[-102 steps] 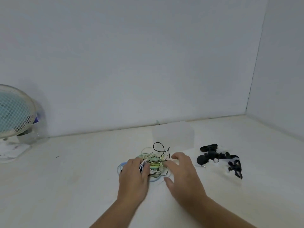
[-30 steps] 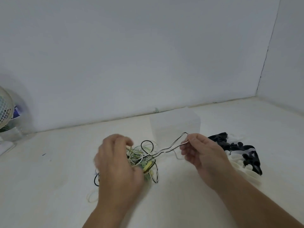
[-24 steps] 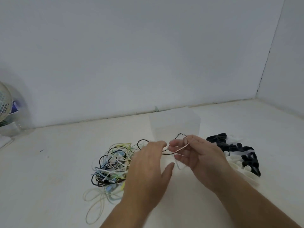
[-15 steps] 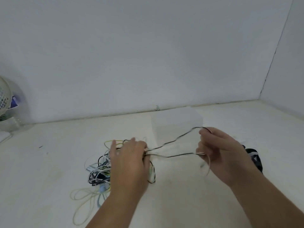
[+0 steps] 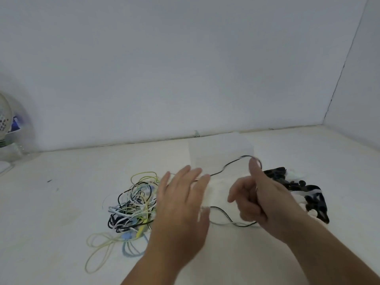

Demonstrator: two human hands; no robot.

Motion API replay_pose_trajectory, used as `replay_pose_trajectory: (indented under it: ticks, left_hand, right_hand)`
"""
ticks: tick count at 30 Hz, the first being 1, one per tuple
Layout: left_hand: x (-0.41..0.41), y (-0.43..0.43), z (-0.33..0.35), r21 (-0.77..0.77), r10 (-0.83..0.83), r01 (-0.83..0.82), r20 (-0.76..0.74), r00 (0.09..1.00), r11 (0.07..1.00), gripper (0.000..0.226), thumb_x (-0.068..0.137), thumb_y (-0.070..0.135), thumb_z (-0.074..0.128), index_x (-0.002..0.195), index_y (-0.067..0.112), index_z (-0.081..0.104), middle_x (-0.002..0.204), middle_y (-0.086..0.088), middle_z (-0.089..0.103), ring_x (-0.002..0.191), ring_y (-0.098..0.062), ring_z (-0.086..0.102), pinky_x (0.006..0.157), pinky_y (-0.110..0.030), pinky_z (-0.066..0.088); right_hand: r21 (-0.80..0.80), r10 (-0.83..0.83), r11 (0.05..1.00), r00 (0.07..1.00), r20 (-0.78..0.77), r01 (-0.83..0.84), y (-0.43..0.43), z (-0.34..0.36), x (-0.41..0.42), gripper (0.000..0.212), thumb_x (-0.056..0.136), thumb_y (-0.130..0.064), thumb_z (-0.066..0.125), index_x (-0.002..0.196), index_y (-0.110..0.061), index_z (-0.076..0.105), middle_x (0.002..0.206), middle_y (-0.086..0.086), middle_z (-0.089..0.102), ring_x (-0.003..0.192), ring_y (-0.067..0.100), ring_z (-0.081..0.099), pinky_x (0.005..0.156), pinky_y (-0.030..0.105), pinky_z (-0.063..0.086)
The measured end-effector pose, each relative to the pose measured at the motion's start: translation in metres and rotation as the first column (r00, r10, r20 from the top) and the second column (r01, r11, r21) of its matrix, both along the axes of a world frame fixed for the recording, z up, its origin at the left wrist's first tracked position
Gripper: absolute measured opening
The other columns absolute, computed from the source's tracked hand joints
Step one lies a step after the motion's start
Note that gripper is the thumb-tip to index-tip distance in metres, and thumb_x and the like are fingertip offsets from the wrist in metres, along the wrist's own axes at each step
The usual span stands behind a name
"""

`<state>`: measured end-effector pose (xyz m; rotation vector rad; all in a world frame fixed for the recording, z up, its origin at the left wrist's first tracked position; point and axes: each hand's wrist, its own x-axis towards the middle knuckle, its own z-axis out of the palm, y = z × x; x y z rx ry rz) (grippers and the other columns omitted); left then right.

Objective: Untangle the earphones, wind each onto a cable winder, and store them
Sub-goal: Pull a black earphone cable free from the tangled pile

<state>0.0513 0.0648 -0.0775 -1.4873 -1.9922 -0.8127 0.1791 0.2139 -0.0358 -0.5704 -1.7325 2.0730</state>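
Note:
A tangle of earphones in black, white, yellow-green and pale blue lies on the white table, left of centre. A black cable runs out of it to the right. My right hand grips this cable in curled fingers, thumb up, with a loop hanging below the fist. My left hand hovers with straight, spread fingers between the tangle and my right hand and holds nothing that I can see. A heap of black and white cable winders lies behind my right hand.
A clear plastic box stands behind my hands near the back wall. A small fan stands at the far left edge. White walls close off the back and the right side.
My left hand has let go of the black cable and opened its fingers. My right hand has drawn the cable further from the tangle and now has a loop hanging below it.

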Motion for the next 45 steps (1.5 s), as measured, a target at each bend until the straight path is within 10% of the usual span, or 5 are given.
replay_pose_trajectory:
  ticks: [9, 14, 27, 33, 45]
  left_hand:
    - [-0.023, 0.002, -0.017, -0.007, 0.299, -0.307, 0.25, 0.921, 0.952, 0.021, 0.088, 0.029, 0.041, 0.079, 0.031, 0.06, 0.076, 0.016, 0.059, 0.08, -0.012, 0.061, 0.103, -0.042, 0.026]
    - [-0.03, -0.002, -0.008, 0.134, 0.39, -0.468, 0.385, 0.837, 0.873, 0.017, 0.091, 0.025, 0.048, 0.079, 0.029, 0.059, 0.074, 0.014, 0.056, 0.074, -0.011, 0.054, 0.098, -0.044, 0.029]
    - [-0.014, 0.003, -0.006, 0.129, 0.174, -0.161, -0.097, 0.98, 0.979, 0.016, 0.084, 0.026, 0.06, 0.091, 0.025, 0.075, 0.076, 0.007, 0.056, 0.076, -0.018, 0.055, 0.083, -0.033, 0.023]
    - [-0.015, 0.003, -0.009, 0.082, 0.189, -0.184, -0.059, 0.98, 0.979, 0.011, 0.088, 0.025, 0.058, 0.092, 0.026, 0.068, 0.077, 0.011, 0.06, 0.076, -0.016, 0.06, 0.082, -0.035, 0.03]
    - [-0.028, -0.009, -0.003, -0.042, 0.499, -0.499, 0.159, 0.852, 0.866, 0.057, 0.055, 0.011, 0.086, 0.107, 0.025, 0.066, 0.105, 0.005, 0.059, 0.104, -0.023, 0.06, 0.106, -0.055, 0.024]
  right_hand:
    - [-0.236, 0.292, 0.835, 0.763, -0.576, -0.498, 0.042, 0.0, 0.026, 0.022, 0.087, -0.013, 0.067, 0.104, 0.001, 0.067, 0.067, 0.0, 0.037, 0.048, 0.011, 0.03, 0.048, 0.023, 0.029]
    - [-0.296, -0.148, 0.955, 0.891, -0.429, 0.016, 0.047, 0.01, 0.035, 0.019, 0.083, -0.018, 0.053, 0.078, -0.009, 0.069, 0.057, -0.004, 0.033, 0.039, 0.007, 0.025, 0.042, 0.02, 0.021]
    - [0.912, -0.257, 0.359, 0.96, -0.108, 0.198, -0.023, -0.002, 0.0, 0.061, 0.072, -0.016, 0.056, 0.131, -0.026, 0.059, 0.122, -0.02, 0.058, 0.111, -0.005, 0.05, 0.102, 0.017, 0.037]
    - [0.799, -0.174, 0.599, 0.981, 0.081, 0.04, -0.027, -0.013, -0.015, 0.018, 0.091, -0.027, 0.067, 0.073, -0.025, 0.068, 0.055, -0.012, 0.052, 0.05, 0.003, 0.043, 0.054, 0.018, 0.033]
    - [-0.435, -0.484, 0.844, 0.794, -0.368, 0.313, 0.018, 0.018, 0.015, 0.039, 0.099, -0.015, 0.044, 0.061, -0.011, 0.05, 0.082, 0.013, 0.072, 0.063, 0.025, 0.067, 0.069, 0.033, 0.061]
